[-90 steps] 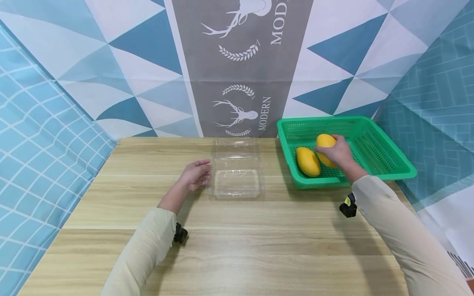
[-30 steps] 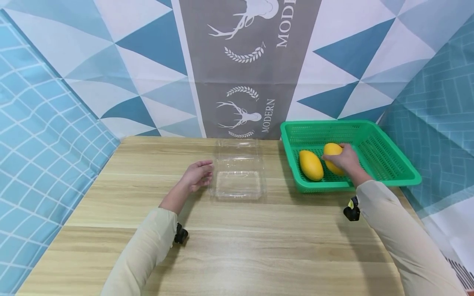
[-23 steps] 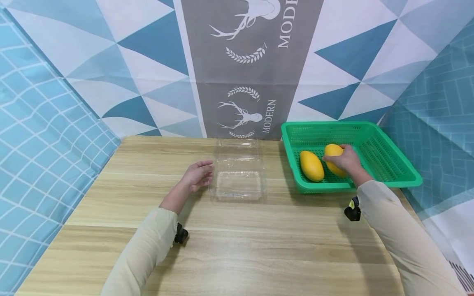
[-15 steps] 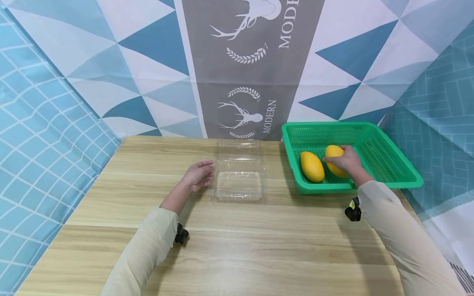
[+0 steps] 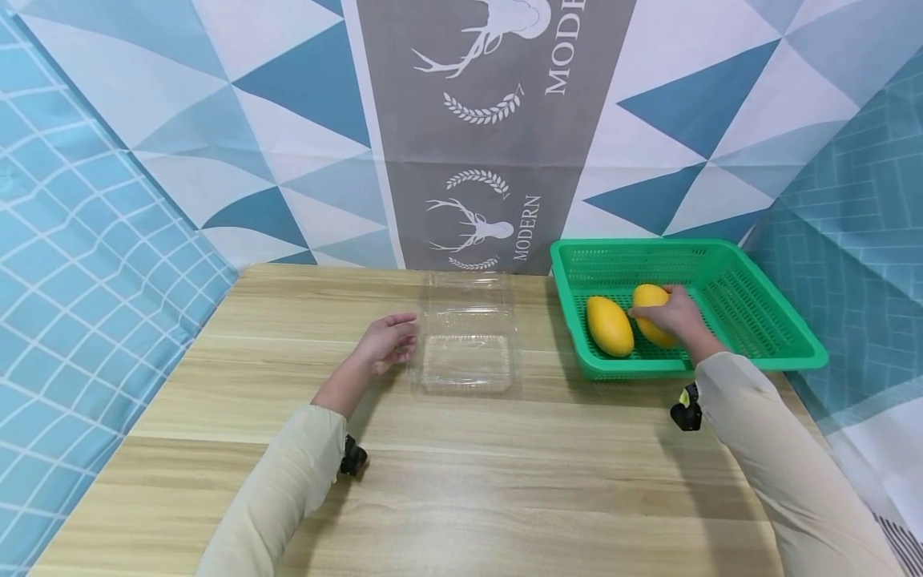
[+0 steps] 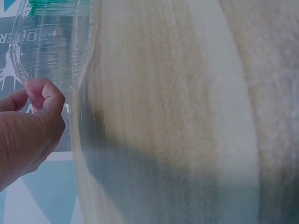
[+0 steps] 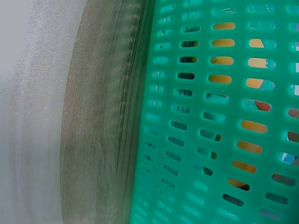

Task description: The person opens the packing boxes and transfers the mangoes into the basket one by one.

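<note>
A clear plastic clamshell box [image 5: 467, 361] stands with its lid up and back on the table. My left hand [image 5: 385, 343] pinches its left edge; in the left wrist view, thumb and forefinger meet at the rim of the box [image 6: 51, 51]. Over on the right, my right hand [image 5: 679, 314] grips a yellow mango [image 5: 649, 296] low inside a green plastic basket [image 5: 757, 365]. A second mango [image 5: 610, 327] lies just left of it on the basket floor. The right wrist view shows the slotted basket wall [image 7: 187, 107], with the right hand mostly hidden behind it.
Both things stand on a wooden table [image 5: 447, 481], near its back edge. Behind it hangs a patterned cloth [image 5: 476, 144] with deer prints. Blue cloths [image 5: 79, 264] close off the sides. A small black wrist camera [image 5: 687, 409] hangs under the right sleeve.
Since three seconds ago, the right hand has lowered its mango deeper into the basket beside the other one, still gripping it. The left hand stays at the box. The head view has shifted slightly.
</note>
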Demonstrator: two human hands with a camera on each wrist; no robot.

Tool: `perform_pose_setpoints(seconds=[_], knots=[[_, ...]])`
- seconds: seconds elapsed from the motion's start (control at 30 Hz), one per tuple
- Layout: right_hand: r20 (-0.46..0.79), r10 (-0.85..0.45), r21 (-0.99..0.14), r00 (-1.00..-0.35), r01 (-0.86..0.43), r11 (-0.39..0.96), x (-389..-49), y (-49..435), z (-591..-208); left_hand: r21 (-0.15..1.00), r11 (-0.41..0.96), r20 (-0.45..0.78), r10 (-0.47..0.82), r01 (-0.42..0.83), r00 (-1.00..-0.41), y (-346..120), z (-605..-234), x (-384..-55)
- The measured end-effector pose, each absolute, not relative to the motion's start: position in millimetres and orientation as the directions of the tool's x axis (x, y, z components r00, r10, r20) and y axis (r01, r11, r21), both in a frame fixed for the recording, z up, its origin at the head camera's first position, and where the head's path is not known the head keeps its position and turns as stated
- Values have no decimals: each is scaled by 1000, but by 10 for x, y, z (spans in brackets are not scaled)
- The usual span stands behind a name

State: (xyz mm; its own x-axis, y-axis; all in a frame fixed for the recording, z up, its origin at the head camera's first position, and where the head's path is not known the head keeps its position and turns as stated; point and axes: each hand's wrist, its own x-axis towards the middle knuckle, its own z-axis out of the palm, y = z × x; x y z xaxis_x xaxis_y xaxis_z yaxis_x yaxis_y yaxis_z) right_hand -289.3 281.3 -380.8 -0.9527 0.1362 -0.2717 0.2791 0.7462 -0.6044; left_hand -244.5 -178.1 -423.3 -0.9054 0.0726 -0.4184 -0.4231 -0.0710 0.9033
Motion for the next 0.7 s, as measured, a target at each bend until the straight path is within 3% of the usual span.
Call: perform_pose_setpoints(seconds=[0.7], knots=[[-302,101,-608,-948,273,746,-2922,2799,-3779,899,-79,-425,77,-431,-902,-1774,-4218,-2448]])
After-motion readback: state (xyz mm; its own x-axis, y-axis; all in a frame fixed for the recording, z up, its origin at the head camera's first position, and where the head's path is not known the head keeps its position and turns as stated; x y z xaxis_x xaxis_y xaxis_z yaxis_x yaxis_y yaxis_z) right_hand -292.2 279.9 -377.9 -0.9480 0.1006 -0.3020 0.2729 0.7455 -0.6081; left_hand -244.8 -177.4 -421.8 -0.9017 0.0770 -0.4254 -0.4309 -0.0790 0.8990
